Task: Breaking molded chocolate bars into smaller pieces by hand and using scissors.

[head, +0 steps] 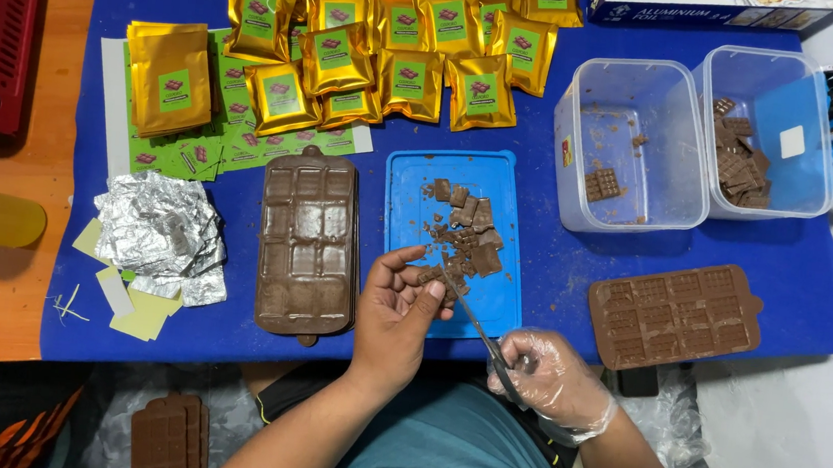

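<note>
Between the two hands, over the near edge of the blue lid (411,178), sat the chocolate piece (432,277), pinched in the bare left hand (394,317). The gloved right hand (550,376) gripped scissors (474,319), whose blades ran up and leftward from it to touch that piece. More chocolate bits (472,231) lay just beyond the fingers (farther up the lid). A filled brown mould (308,242) lay just left of the left hand.

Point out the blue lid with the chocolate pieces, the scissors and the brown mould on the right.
Blue lid (411,178): head view, bare upper-left corner.
Scissors (474,321): head view, middle of the blades, in the gloved right hand (550,376).
Brown mould (676,315): head view, centre of its gridded surface.
</note>
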